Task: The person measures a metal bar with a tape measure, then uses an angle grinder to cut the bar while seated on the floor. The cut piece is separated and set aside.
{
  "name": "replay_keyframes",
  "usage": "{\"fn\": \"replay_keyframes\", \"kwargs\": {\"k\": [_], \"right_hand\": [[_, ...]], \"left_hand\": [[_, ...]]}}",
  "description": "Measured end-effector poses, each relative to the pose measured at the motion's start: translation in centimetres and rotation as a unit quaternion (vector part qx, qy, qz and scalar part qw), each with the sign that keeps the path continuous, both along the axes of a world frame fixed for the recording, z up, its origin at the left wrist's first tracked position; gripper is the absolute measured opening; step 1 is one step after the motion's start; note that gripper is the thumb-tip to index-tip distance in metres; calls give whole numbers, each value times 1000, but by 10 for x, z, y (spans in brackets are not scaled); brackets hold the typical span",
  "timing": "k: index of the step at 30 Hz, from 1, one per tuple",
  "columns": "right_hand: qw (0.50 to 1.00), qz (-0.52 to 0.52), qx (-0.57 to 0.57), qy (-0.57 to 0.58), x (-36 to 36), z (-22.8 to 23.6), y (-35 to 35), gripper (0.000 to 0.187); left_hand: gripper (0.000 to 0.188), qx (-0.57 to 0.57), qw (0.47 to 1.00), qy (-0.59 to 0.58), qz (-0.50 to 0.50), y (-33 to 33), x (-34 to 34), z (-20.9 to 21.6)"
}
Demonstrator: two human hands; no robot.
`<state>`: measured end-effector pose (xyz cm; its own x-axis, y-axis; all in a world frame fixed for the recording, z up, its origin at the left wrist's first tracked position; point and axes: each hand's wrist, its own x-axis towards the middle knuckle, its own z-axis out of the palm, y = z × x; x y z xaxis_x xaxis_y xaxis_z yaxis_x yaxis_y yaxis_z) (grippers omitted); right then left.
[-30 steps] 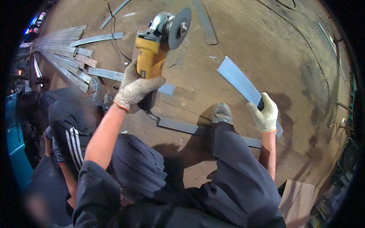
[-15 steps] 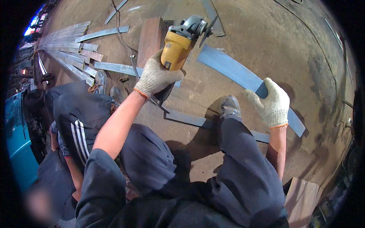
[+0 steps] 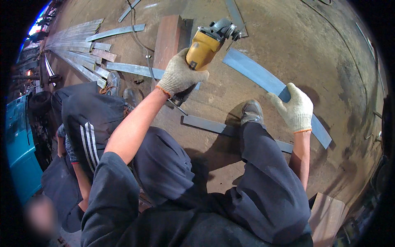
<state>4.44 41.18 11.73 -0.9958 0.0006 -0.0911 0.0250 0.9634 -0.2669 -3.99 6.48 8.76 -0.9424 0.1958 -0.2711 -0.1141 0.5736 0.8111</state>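
Observation:
In a knitted white glove, my left hand is wrapped round the yellow body of an angle grinder. The grinder's grey metal head tilts up and to the right, and its disc shows only as a thin edge. My gloved right hand grips a flat grey metal strip near its lower right part, with the thumb on one side; the other fingers are partly hidden. That strip slants across the floor in front of me, apart from the grinder. Beneath my right shoe lies another metal strip.
A reddish-brown steel beam lies behind the grinder. Several metal strips are fanned out at the left. The grinder's cord trails across the floor. Another person sits close at my left. A brown block stands at the lower right.
The grinder in my left hand has shifted slightly right and turned a little, so its disc shows less. My right hand stays on the strip. The whole view has shifted slightly.

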Motion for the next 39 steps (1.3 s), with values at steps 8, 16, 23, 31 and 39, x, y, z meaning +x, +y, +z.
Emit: {"fn": "replay_keyframes", "kwargs": {"k": [8,16,23,31,39], "right_hand": [[1000,4,11,-18,-5,-8,-5,58],[999,-1,20,-32,-7,-6,-4,62],[999,-4,21,-37,-7,-9,-4,65],[999,-2,30,-35,-8,-9,-6,65],[999,24,18,40,-3,-18,1,60]], "left_hand": [[75,-48,998,27,-13,-6,0,-15],[76,-31,999,12,-15,0,-3,-16],[75,-39,999,22,-23,-3,-5,-24],[73,-33,999,19,-21,-4,-6,-24],[71,-36,999,12,-20,-3,-8,-19]]}}
